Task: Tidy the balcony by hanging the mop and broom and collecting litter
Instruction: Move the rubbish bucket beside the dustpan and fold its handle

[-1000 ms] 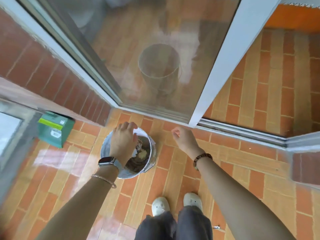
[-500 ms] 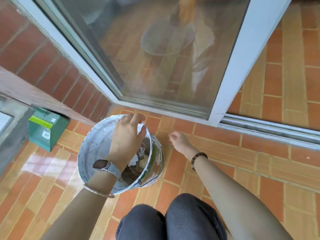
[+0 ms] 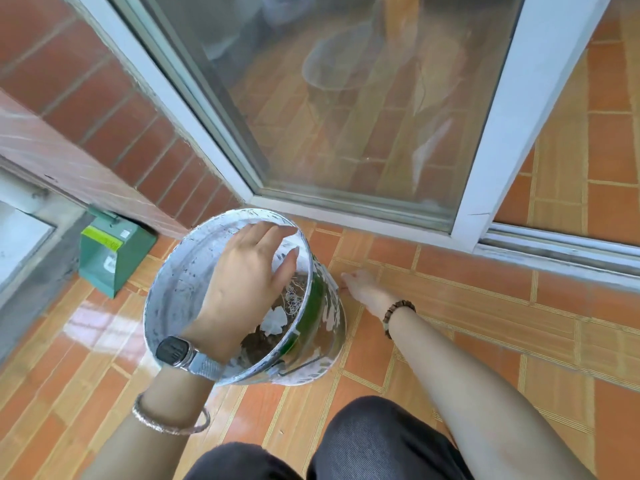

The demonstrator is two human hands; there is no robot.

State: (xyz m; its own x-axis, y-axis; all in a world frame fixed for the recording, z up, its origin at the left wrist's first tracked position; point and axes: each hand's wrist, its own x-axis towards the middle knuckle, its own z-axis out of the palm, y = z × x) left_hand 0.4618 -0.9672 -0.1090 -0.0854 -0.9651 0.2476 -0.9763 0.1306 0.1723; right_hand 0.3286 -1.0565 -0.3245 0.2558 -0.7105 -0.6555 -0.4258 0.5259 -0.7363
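Fingers [image 3: 263, 237] of left hand [image 3: 242, 282] reach across bucket [image 3: 180, 282] to far rim, thumb apart inside; too blurry to tell if they hook it. Right hand [image 3: 360, 285] low on floor [image 3: 450, 306] just beside bucket, fingers bunched together, tips hidden. White scrap [image 3: 275, 322] lies in bucket, near glass door [image 3: 346, 133]; green box [image 3: 110, 258] at left

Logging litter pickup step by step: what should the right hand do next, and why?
Probably pinch the small reddish scrap on the floor and drop it in the bucket: the right hand reaches down to it beside the bucket, whose rim the left hand lies over, litter inside.
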